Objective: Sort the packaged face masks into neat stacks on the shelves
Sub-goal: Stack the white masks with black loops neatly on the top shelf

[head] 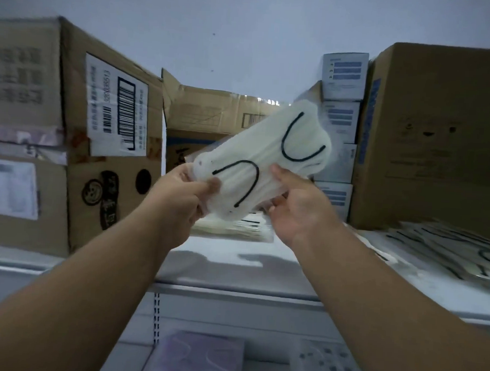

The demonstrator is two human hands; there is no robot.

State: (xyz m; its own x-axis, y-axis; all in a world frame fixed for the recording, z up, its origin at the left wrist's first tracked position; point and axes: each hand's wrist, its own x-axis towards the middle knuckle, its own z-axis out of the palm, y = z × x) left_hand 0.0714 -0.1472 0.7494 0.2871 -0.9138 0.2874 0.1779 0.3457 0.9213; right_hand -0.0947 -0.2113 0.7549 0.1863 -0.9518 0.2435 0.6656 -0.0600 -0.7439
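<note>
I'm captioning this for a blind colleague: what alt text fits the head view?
Both hands, left hand and right hand, hold a clear-wrapped pack of white face masks with black ear loops above a low stack of similar packs on a white shelf, among brown cardboard boxes.

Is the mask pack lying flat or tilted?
Tilted: the mask pack is held up by both hands, right end higher, above the stack.

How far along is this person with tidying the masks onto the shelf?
Partly there, it seems. Done: a low stack of mask packs already lies on the shelf, just behind the hands. In hand: the left hand and right hand both grip one pack of pale masks, tilted above that stack. Left: a loose spread of packs on the right side of the shelf still looks unsorted.
</note>
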